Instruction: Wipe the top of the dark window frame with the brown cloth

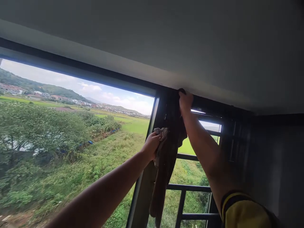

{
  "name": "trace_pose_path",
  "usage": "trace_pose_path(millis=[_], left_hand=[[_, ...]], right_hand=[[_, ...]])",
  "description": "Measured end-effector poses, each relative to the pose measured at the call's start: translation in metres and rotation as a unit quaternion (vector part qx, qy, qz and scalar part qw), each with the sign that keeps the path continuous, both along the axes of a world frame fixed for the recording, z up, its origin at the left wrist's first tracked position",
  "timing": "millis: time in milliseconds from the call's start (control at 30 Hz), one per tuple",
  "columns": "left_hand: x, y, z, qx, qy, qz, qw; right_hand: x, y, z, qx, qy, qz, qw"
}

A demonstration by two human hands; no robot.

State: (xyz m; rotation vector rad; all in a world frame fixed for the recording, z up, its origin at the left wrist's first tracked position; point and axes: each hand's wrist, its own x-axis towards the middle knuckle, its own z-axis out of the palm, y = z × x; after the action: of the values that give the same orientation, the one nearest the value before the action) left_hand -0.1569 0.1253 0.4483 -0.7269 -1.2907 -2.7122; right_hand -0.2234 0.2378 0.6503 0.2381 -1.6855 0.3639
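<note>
At window frame (152, 120), left hand (150, 145) clutching brown cloth (163, 167), right hand (185, 101) pinching its top; no legible writing.

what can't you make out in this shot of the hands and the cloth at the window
- Head view: the right hand fingertips, tucked into the dark top frame; what its grip presses is unclear.
- The brown cloth lower end, merging with the dark upright near the bottom edge.
- The left hand fingers, covered by bunched cloth.
- The distant buildings, too small for detail.
- Both arms, cut off at the bottom edge.
</note>
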Motion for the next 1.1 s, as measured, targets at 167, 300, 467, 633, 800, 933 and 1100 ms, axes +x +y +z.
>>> trace_pose_path(millis=[167, 300, 467, 633, 800, 933, 1100], left_hand=[[-0.007, -0.018, 0.004, 0.003, 0.055, 0.027, 0.998], [-0.018, -0.026, -0.014, -0.035, 0.065, 0.054, 0.996], [-0.022, -0.02, -0.039, -0.166, 0.058, 0.078, 0.981], [-0.014, -0.025, -0.038, -0.202, 0.061, 0.03, 0.977], [-0.007, -0.034, -0.03, -0.209, 0.036, 0.028, 0.977], [-0.01, -0.031, -0.026, -0.223, 0.028, 0.033, 0.974], [-0.012, -0.019, -0.026, -0.226, 0.019, 0.057, 0.972]], right_hand=[[-0.016, -0.064, 0.002, 0.234, 0.075, 0.055, 0.968], [-0.026, -0.055, 0.003, 0.287, 0.087, 0.024, 0.954], [-0.033, -0.009, -0.011, 0.196, 0.108, -0.026, 0.974], [-0.048, 0.022, -0.037, 0.111, 0.095, -0.053, 0.988], [-0.067, 0.04, -0.056, 0.182, 0.07, -0.011, 0.981], [-0.065, 0.017, -0.048, 0.2, 0.089, 0.017, 0.976], [-0.056, 0.001, -0.04, 0.232, 0.031, -0.049, 0.971]])
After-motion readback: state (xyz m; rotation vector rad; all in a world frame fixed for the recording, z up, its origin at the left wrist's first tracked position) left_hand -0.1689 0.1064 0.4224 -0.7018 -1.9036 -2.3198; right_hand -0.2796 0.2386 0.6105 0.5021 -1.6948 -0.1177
